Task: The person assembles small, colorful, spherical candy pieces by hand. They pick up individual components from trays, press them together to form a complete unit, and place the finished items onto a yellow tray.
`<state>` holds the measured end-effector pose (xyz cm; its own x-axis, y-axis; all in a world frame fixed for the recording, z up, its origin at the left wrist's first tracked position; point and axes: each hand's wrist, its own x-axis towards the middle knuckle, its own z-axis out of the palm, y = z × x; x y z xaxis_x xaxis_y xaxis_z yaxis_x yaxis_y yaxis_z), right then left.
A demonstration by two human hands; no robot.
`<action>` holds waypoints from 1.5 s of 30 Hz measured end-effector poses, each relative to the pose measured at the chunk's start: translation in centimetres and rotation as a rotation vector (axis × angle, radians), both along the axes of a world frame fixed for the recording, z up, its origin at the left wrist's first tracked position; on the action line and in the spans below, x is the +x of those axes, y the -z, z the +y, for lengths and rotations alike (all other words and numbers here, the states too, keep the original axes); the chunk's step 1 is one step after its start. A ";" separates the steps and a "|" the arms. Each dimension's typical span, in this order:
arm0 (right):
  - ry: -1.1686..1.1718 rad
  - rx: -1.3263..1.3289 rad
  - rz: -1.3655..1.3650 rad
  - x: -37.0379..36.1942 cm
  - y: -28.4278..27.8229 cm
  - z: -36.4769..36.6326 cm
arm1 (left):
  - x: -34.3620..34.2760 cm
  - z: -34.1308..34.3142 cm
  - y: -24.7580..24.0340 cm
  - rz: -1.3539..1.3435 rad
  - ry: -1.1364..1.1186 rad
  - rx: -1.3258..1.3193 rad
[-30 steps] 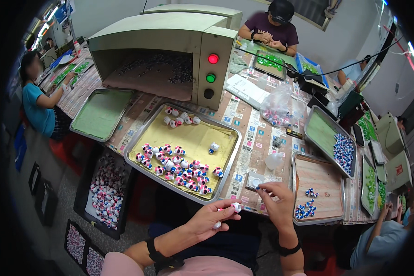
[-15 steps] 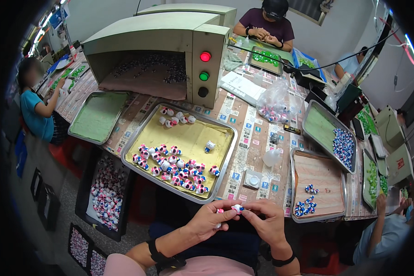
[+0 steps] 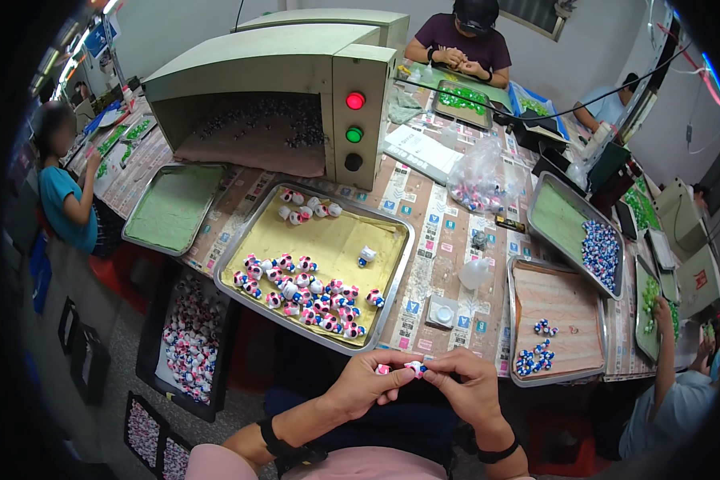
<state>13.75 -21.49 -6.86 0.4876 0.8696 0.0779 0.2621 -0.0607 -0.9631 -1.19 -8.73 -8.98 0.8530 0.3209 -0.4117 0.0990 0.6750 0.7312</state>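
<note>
Just beyond the table's front edge, my two hands meet over my lap. My left hand (image 3: 360, 388) is closed on a small pink-and-white figurine part (image 3: 382, 370), mostly covered by the fingers. Between thumb and fingertips, my right hand (image 3: 469, 390) pinches a small white-and-blue figurine part (image 3: 415, 366), beside the left fingertips. Whether the two parts touch cannot be made out. A metal tray (image 3: 226, 282) with a yellow lining lies in front of me, holding many pink, white and blue figurines (image 3: 300, 292) and several white-and-pink heads (image 3: 306, 208).
A conveyor oven (image 3: 272, 60) stands behind the tray. At right are a tray (image 3: 564, 308) with blue-and-white bodies, a tilted green-lined tray (image 3: 554, 210), a plastic bag (image 3: 480, 178), a small bottle (image 3: 474, 274) and a white box (image 3: 440, 312). Crates (image 3: 156, 372) of parts sit low left. Other people work around.
My fingers have shifted slightly, and the white-and-blue part has turned a little between them. The left hand keeps its pink-and-white part.
</note>
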 end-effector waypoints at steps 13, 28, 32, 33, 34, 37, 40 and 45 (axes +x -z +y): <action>0.632 -0.040 -0.600 8.8 -1.0 -5.7 | 0.5 6.8 -0.8 0.146 -0.143 1.465; 0.515 -0.320 -0.884 15.2 3.5 -7.3 | -0.6 4.3 -2.6 0.045 -0.063 0.267; 0.558 -0.297 -0.912 14.8 3.4 -6.8 | -0.4 2.6 -1.4 -0.178 -0.219 -0.564; 0.552 -0.280 -0.815 14.4 2.8 -6.8 | 0.0 2.2 -1.6 -0.150 -0.226 -0.592; 0.533 -0.262 -0.712 13.6 1.9 -6.5 | 0.0 1.8 -1.7 -0.120 -0.245 -0.618; 0.454 -0.196 -0.434 11.7 0.5 -6.2 | 0.0 1.2 -0.1 -0.191 -0.113 -0.608; 0.353 -0.196 -0.104 9.6 -0.9 -5.6 | 0.6 0.8 -1.2 -0.205 -0.032 -0.589; 0.118 -0.107 0.044 7.3 -0.5 -3.5 | 0.3 0.1 -1.4 -0.220 -0.003 -0.541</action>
<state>21.01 -25.00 -6.34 0.5874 0.8085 -0.0357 0.2051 -0.1914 -0.9599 -0.85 -8.67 -7.55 0.9363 0.1172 -0.3311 -0.0189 0.9581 0.2858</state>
